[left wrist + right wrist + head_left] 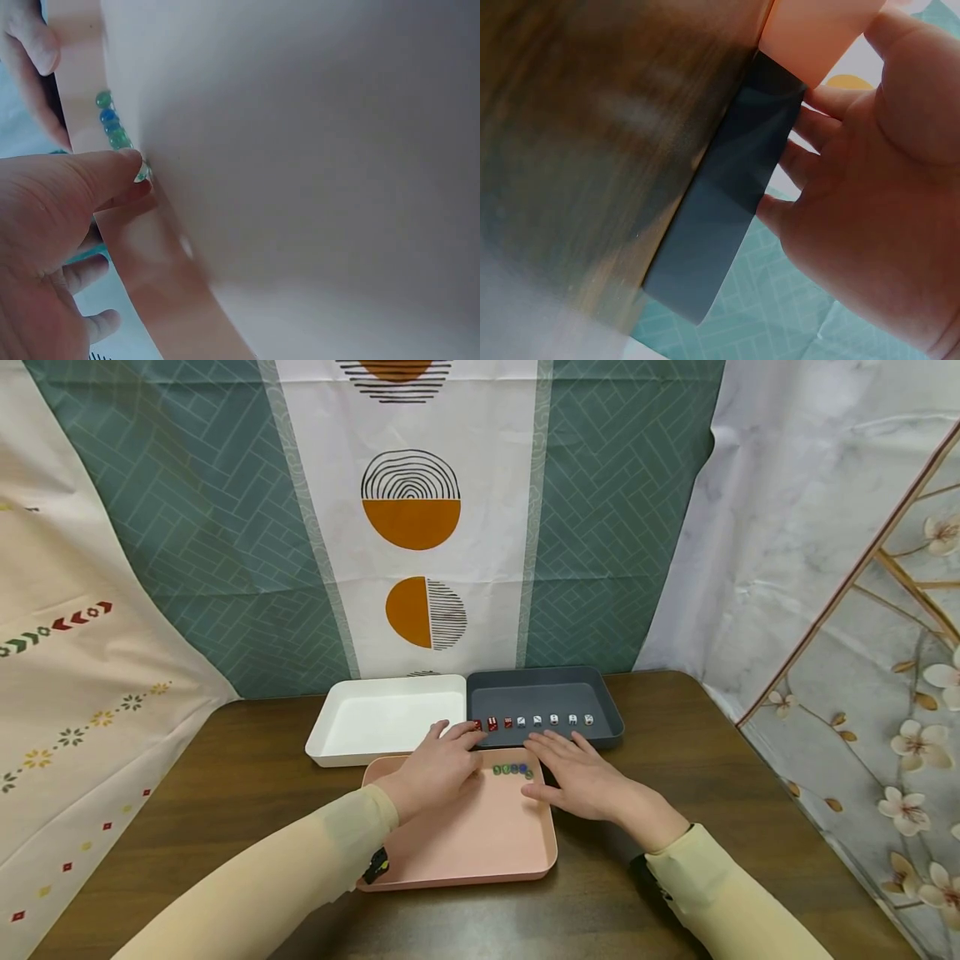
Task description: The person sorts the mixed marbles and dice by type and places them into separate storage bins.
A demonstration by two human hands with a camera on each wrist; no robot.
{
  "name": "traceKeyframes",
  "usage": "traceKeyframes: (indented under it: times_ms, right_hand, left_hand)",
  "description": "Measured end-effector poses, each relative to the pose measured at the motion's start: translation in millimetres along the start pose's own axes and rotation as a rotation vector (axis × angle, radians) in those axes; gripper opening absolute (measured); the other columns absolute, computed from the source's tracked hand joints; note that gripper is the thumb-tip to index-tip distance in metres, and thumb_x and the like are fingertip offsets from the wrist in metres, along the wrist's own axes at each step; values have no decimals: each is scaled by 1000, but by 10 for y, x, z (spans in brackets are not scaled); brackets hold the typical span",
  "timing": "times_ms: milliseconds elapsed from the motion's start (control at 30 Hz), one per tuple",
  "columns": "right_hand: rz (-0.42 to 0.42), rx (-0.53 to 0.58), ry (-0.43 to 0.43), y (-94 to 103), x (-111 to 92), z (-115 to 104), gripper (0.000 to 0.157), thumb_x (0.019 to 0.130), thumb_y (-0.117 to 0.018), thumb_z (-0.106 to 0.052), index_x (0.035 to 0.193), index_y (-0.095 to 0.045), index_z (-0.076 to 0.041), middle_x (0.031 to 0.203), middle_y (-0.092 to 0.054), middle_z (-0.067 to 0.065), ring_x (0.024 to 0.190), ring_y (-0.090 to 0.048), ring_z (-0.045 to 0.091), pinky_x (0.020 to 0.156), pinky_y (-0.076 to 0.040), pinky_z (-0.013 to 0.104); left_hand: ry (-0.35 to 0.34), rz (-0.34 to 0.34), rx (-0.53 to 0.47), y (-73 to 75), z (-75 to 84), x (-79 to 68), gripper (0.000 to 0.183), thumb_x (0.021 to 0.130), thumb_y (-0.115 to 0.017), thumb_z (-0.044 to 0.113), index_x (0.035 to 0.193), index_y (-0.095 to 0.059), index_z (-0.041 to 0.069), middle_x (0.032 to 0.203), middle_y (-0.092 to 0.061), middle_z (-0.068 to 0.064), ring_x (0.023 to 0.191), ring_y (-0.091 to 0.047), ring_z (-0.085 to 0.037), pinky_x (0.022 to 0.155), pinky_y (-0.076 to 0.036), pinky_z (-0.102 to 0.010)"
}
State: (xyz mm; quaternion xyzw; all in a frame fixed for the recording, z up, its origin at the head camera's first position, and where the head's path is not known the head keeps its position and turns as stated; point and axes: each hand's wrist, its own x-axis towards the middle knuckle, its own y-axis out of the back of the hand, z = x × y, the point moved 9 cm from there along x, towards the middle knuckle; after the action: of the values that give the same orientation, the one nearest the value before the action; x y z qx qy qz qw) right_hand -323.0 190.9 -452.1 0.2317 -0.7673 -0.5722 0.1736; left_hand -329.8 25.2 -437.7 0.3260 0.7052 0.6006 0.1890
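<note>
In the head view my left hand (pixel 442 768) reaches over the far left part of the pink tray (pixel 480 852), fingers extended toward the dark grey tray. Its thumb is near a row of small green and blue marbles (pixel 514 769) along that tray's far wall. The left wrist view shows the thumb overlapping the row's near end, by a green marble (pixel 141 174). My right hand (pixel 585 781) lies with extended fingers over the pink tray's right far corner, fingertips at the near rim of the dark grey tray (pixel 712 187). Red dice (pixel 492 724) and white dice (pixel 554 720) line that tray.
A white tray (pixel 397 714) stands at the back left, against the dark grey one. All three trays sit on a brown wooden table (pixel 225 793). Patterned cloths (pixel 600 527) hang behind and at the sides.
</note>
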Motion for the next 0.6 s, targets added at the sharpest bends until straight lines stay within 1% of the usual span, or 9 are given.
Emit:
traceKeyframes:
  times_ms: [167, 267, 467, 600]
  right_hand:
    - [0, 6, 3, 4, 5, -1, 83, 109, -64, -59, 171, -42, -9, 177, -37, 12, 167, -25, 37, 132, -11, 67]
    - [0, 6, 5, 8, 6, -2, 83, 109, -63, -60, 170, -42, -8, 177, -37, 13, 166, -25, 37, 132, -11, 67]
    - [1, -4, 10, 7, -7, -8, 84, 109, -63, -60, 170, -41, -8, 177, -37, 13, 166, -26, 37, 132, -11, 66]
    - [2, 2, 8, 9, 2, -12, 83, 109, -64, -59, 170, -42, -8, 177, -37, 13, 166, -26, 38, 132, -11, 67]
  left_hand:
    - [8, -12, -3, -9, -24, -5, 20, 103, -81, 34, 113, -85, 17, 155, -64, -10, 152, -49, -33, 120, -40, -65]
    - [11, -25, -4, -8, -31, -9, 20, 103, -82, 34, 114, -85, 17, 155, -64, -10, 152, -49, -32, 121, -40, -64]
    - [3, -25, 2, 8, -34, -20, 18, 103, -82, 33, 113, -86, 19, 155, -64, -10, 152, -50, -33, 120, -41, -65]
    - [13, -18, -9, 46, -53, -29, 13, 102, -82, 29, 110, -86, 20, 155, -64, -10, 152, -49, -33, 121, -40, -65]
